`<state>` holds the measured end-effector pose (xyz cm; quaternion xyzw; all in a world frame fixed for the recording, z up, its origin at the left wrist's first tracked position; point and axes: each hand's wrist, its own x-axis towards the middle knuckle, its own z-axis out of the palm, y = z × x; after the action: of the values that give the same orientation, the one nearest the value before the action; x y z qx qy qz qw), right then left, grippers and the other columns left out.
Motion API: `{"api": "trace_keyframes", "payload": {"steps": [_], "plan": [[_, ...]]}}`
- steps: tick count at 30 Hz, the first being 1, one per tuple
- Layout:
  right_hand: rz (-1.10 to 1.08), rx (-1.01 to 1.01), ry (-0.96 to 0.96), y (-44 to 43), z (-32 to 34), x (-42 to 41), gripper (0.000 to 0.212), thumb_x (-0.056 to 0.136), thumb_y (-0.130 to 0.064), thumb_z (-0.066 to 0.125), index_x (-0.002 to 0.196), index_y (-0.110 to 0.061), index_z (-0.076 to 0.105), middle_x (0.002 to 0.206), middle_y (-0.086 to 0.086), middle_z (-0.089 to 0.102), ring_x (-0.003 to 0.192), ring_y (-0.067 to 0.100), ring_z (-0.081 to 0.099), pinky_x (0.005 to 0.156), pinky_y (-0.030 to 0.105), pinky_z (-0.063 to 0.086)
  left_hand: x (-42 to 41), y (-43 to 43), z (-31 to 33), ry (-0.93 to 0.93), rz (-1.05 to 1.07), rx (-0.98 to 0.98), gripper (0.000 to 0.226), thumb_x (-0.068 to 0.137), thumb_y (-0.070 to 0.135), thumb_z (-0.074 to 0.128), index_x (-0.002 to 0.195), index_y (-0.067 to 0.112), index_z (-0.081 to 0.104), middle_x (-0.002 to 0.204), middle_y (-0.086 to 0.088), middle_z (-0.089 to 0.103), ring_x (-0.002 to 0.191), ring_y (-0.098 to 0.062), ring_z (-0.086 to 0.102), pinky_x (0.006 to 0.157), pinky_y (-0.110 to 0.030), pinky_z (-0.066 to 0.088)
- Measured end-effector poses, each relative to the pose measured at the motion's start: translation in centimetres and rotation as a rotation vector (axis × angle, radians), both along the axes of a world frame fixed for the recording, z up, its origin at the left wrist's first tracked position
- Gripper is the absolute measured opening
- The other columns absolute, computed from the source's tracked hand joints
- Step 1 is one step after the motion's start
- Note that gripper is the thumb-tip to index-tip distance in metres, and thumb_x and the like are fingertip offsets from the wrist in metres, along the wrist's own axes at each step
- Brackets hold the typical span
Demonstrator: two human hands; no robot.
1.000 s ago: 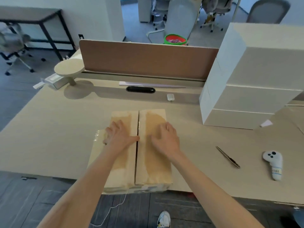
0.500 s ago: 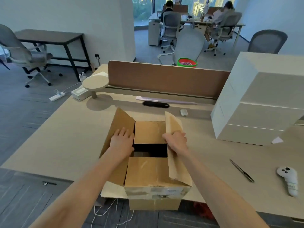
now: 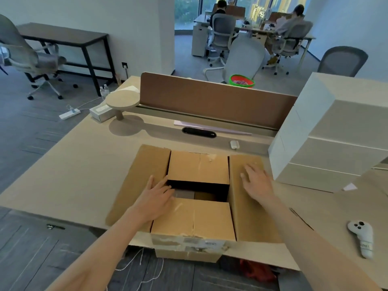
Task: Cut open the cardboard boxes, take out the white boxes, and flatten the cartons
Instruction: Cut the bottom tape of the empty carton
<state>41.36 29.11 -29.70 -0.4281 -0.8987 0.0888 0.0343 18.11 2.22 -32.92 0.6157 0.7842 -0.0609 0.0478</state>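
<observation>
Cardboard box (image 3: pixel 193 219) stands at the near edge of the counter (image 3: pixel 73 171), its front face overhanging that edge.

Left outer flap (image 3: pixel 142 177) is folded out and down. The left grip (image 3: pixel 156 198) lies flat along its hinge with fingers straight, holding nothing and pressing. Judged purpose: to keep the flap from springing back.

The two inner flaps (image 3: pixel 198 168) are level and only partly parted, leaving a dark slot (image 3: pixel 201 191) at the box's centre.

Right outer flap (image 3: pixel 249 217) is likewise spread flat. The right grip (image 3: pixel 257 183) rests on it with fingers splayed, closed round nothing.

A stack of white boxes (image 3: pixel 336 133) sits right of the box and clear of it (presumably removed items, parked out of the way). A controller (image 3: pixel 362 238) lies farther right.

Not verifiable:
- Contents of the slot. A grey patch and a brown patch show, but whether a white box is inside cannot be told.
- The label on the box's front is blurred.
- The right forearm covers the counter just right of the box.
</observation>
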Motion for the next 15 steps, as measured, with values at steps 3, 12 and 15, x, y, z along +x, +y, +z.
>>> {"api": "trace_keyframes", "payload": {"steps": [3,12,15], "plan": [[0.305,0.176,-0.226,-1.2,-1.0,-3.9,0.086,0.084,-0.072,0.045,0.153,-0.024,0.023,0.160,0.005,0.015,0.149,0.027,0.007,0.115,0.055,-0.010,0.5,-0.4,0.2,-0.005,-0.062,0.067,0.073,0.094,0.044,0.000,0.132,0.018,0.057,0.133,0.001,0.059,0.144,-0.018,0.031,0.121,-0.049,0.001],[0.252,0.118,0.498,3.4,2.6,-9.4,0.045,0.093,-0.038,0.052,0.135,-0.021,0.050,0.122,0.002,0.063,0.105,0.020,0.061,0.089,0.029,0.049,0.3,-1.0,2.9,-0.334,0.117,0.313,0.023,0.097,0.027,0.048,0.116,0.023,0.060,0.109,0.015,0.053,0.106,-0.003,0.046,0.102,-0.028,0.039],[0.039,0.154,0.461,5.4,2.7,-12.2,0.063,0.096,-0.029,0.058,0.151,-0.024,0.026,0.156,0.006,0.028,0.139,0.025,0.036,0.111,0.042,0.038,0.4,-0.7,3.6,-0.356,0.161,0.314,0.014,0.096,0.025,0.053,0.107,0.022,0.061,0.102,0.017,0.052,0.100,-0.002,0.047,0.094,-0.026,0.042]]}}
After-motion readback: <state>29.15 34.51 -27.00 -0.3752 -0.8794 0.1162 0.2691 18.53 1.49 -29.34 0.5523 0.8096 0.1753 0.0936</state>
